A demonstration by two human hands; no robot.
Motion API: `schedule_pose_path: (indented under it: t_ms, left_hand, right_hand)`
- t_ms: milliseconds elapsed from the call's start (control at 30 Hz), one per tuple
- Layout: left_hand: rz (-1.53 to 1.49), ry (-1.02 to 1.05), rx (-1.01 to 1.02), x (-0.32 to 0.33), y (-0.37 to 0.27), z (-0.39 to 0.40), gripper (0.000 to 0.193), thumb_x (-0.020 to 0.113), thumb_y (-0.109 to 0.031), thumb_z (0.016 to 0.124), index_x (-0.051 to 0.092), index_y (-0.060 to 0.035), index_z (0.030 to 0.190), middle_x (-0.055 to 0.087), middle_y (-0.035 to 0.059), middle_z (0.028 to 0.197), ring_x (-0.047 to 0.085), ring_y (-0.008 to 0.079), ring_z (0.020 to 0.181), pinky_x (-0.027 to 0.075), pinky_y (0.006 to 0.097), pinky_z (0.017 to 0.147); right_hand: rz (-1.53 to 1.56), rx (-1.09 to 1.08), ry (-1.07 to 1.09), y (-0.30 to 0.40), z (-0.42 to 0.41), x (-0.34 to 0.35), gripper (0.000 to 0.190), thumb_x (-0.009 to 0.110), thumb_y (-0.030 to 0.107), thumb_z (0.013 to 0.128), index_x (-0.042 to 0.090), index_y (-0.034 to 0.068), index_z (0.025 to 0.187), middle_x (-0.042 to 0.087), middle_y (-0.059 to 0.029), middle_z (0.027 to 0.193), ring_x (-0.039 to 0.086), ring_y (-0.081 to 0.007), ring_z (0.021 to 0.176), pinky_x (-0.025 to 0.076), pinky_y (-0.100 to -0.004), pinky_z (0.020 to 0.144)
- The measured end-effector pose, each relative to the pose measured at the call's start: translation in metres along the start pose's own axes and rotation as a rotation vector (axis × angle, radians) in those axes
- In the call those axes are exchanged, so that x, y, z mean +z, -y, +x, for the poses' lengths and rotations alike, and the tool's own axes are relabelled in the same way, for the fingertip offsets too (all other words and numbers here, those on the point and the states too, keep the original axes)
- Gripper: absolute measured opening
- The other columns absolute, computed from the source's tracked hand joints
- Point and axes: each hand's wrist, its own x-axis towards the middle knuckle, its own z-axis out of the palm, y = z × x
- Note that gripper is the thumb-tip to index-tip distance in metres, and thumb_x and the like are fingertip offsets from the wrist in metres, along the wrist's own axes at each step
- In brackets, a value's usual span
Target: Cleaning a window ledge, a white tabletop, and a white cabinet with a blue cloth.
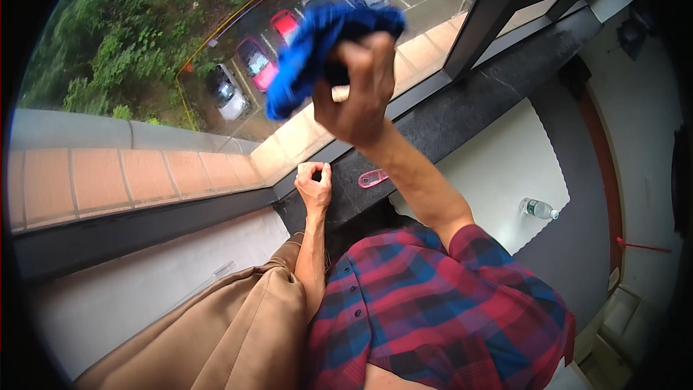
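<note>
My right hand (360, 89) is raised in front of the window, gripping a bunched blue cloth (308, 57). Both the hand and the cloth are blurred, and I cannot tell whether the cloth touches the glass. Lower down, my left hand (314, 184) is curled into a loose fist beside the corner of the dark window frame (417, 95). Nothing shows inside its ring of thumb and fingers. Between my two arms, a pink-rimmed clear plastic item (372, 178) lies on the dark stone sill (449, 130), partly hidden by my right forearm.
A clear plastic bottle (538, 209) lies on a white surface (487, 173) to the right. Brown fabric (254, 325) hangs along my left arm. A clear plastic rod (216, 273) is by the white wall (157, 276). Outside are parked cars (257, 62) and trees (135, 38).
</note>
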Motion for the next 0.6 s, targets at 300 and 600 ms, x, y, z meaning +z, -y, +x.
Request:
schedule_pose_path:
  t_ms: [300, 600]
  left_hand:
    - [0.009, 0.026, -0.022, -0.003, 0.008, -0.002, 0.011, 0.077, -0.008, 0.082, 0.071, 0.0004, 0.079, 0.070, 0.0141, 0.080, 0.066, 0.0276, 0.078, 0.052, 0.0377, 0.075]
    - [0.000, 0.049, -0.038, -0.002, 0.011, -0.004, 0.011, 0.077, -0.010, 0.082, 0.072, -0.0004, 0.081, 0.071, 0.0137, 0.083, 0.066, 0.0269, 0.081, 0.052, 0.0378, 0.077]
  right_hand:
    - [-0.081, -0.017, -0.002, -0.043, -0.027, -0.017, 0.027, 0.074, 0.018, 0.083, 0.058, 0.005, 0.100, 0.053, -0.0165, 0.091, 0.054, -0.0359, 0.080, 0.044, -0.0459, 0.070]
    - [-0.156, 0.295, 0.318, -0.078, -0.154, -0.055, 0.026, 0.065, 0.021, 0.083, 0.054, 0.002, 0.095, 0.049, -0.0216, 0.091, 0.052, -0.0442, 0.084, 0.043, -0.0532, 0.076]
